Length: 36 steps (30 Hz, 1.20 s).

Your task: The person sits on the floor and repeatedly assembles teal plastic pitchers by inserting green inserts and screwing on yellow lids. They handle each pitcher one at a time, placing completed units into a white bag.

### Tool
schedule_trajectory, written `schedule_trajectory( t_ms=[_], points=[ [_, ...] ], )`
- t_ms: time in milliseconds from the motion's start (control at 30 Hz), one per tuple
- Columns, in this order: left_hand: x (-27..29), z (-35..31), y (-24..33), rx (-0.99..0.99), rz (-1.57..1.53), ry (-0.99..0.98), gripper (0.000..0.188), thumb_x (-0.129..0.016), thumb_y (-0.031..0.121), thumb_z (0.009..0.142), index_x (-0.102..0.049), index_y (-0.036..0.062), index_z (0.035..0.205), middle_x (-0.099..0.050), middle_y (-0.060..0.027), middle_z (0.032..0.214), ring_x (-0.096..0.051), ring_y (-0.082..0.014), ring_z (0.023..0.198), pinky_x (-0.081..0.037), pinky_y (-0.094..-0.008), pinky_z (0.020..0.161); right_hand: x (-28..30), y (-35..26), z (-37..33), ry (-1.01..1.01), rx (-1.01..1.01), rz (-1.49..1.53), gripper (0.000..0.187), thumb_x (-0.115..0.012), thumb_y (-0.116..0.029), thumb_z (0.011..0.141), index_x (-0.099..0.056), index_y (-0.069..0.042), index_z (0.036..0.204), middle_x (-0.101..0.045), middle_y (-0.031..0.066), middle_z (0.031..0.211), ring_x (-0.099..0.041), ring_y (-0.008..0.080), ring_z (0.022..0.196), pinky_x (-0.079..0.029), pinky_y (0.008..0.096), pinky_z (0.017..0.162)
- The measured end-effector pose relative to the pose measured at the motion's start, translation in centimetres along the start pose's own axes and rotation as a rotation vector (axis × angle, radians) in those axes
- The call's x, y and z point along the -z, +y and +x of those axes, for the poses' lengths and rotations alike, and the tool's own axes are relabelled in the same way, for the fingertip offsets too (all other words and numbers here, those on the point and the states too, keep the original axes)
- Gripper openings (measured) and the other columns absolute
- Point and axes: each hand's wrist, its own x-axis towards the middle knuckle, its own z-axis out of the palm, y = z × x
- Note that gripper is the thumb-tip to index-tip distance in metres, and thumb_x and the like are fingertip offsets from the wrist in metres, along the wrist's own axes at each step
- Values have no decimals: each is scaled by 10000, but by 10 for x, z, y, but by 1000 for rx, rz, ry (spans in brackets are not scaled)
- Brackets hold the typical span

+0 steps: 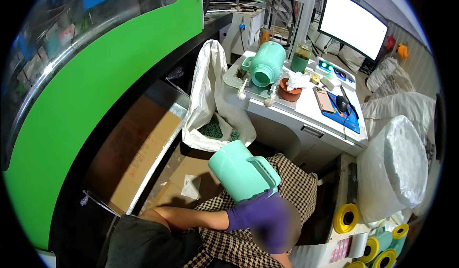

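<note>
Jug in turquoise, its handle to the right, lies tilted over the checked cloth on the lap in the head view, well apart from the desk's front edge; the left hand, gloved in purple, holds its near end, while blur covers the right hand, so I cannot tell its grip. A second turquoise jug lies at the desk's left end, and a phone and black mouse sit toward its right edge.
</note>
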Motion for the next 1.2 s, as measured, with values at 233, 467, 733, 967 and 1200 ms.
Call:
schedule_trajectory(
  t_ms=[233,467,733,967,1200],
  points=[
    [38,23,-19,161,11,103,440,-650,308,862,-613,152,1271,-631,-59,1249,-586,-270,1232,-383,-502,1108,-13,38,-29,-159,-318,172,189,-551,-183,1023,-562,-31,1134,-593,119,780,-615,276,639,-507,370,550],
    [85,-38,-109,683,-507,363,804,-927,309,631,-570,52,1304,-660,-124,1223,-616,-305,1171,-440,-471,1019,43,13,-9,510,-111,479,307,-495,-127,994,-571,-42,1279,-526,105,1030,-611,207,752,-551,337,674],
    [115,-75,-74,441,-314,190,812,-920,323,660,-510,47,1305,-659,-170,1261,-628,-388,1191,-396,-601,1098,-30,-35,195,-15,513,314,655,-745,-118,786,-597,-243,1411,-461,231,1423,-506,424,1243,-421,495,1056],
    [119,-46,-78,482,-301,183,691,-896,372,650,-613,27,1177,-688,-192,1153,-656,-393,1110,-397,-597,1076,-37,0,213,-16,537,82,664,-747,-157,766,-584,-201,1408,-492,209,1351,-509,412,1219,-421,525,1049],
    [100,-51,-88,292,-253,153,459,-898,278,599,-638,153,957,-598,-204,1299,-541,-443,1202,-377,-647,1028,151,69,145,217,490,-282,387,-758,-120,794,-653,-116,1166,-620,96,1073,-619,319,981,-515,459,892]
  ],
)
